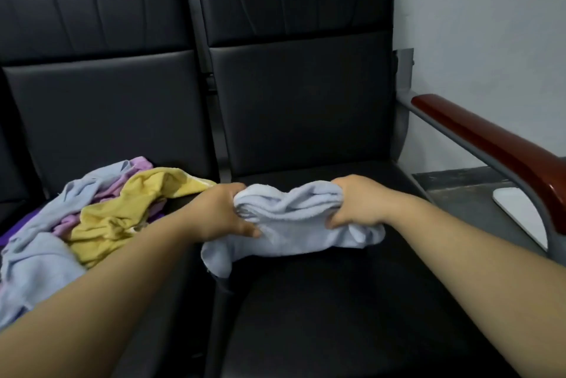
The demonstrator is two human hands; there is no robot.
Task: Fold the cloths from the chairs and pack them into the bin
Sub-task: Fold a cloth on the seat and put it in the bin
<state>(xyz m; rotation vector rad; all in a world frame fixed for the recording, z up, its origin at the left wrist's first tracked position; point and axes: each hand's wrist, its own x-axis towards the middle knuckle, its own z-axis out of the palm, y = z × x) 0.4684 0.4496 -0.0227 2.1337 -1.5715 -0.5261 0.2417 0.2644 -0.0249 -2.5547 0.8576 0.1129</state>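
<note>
My left hand (225, 214) and right hand (356, 204) each grip a bunched end of the blue cloth (291, 224) over the seat (337, 301). It is light, soft and limp, so I judge the corners the best hold.

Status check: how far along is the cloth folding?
Done: no folded cloth shows, and no bin is in view. In hand: left hand and right hand grip a bunched pale blue cloth on the right chair seat. Remaining: the crumpled pile of yellow, lilac and blue cloths on the left chair, then packing.
</note>
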